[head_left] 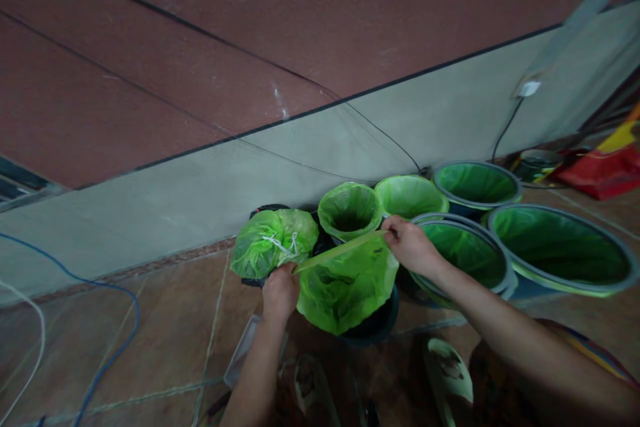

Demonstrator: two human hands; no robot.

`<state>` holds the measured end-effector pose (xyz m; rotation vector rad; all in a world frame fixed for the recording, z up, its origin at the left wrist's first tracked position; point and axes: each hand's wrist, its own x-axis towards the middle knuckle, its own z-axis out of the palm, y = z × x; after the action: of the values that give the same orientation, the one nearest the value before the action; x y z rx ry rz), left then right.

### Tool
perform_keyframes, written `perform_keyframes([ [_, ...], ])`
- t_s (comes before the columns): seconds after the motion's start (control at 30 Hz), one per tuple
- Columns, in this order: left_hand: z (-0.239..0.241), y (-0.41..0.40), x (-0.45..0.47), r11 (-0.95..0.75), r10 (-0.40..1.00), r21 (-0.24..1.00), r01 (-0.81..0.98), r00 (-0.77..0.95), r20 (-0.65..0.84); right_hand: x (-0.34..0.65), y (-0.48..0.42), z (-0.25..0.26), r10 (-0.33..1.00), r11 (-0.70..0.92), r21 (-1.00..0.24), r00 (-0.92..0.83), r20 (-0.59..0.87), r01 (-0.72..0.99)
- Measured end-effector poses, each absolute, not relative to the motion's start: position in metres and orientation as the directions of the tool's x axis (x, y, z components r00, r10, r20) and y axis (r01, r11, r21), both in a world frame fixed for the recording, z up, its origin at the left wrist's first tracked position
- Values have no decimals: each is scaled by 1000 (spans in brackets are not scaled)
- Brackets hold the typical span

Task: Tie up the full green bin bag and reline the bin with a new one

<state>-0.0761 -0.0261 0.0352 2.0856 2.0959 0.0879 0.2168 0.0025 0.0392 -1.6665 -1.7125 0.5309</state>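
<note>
Looks like a thin, translucent, lime-green plastic bag, crumpled and puffed out through the body. Drawn taut along the upper edge in a straight line rising to the right, with small dark marks near the right corner. Hangs slack lower down, over a dark, round plastic bin set on brown floor tiles. Hides most of that bin, leaving visible only part of its right and near side.
</note>
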Motion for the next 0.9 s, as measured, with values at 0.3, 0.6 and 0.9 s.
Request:
perform_keyframes([
  [0.3, 44, -17, -117, 277, 960, 153, 949, -267, -86, 266, 7, 50, 958, -128, -419, 221, 180, 899],
  [0.6, 47, -11, -141, 379, 921, 419, 825, -379, -86, 277, 12, 42, 952, -127, -479, 243, 188, 869],
  [0.9, 67, -23, -114, -219, 785, 925, 311, -506, 357, 256, -14, 86, 476, 349, -673, 495, 727, 653],
])
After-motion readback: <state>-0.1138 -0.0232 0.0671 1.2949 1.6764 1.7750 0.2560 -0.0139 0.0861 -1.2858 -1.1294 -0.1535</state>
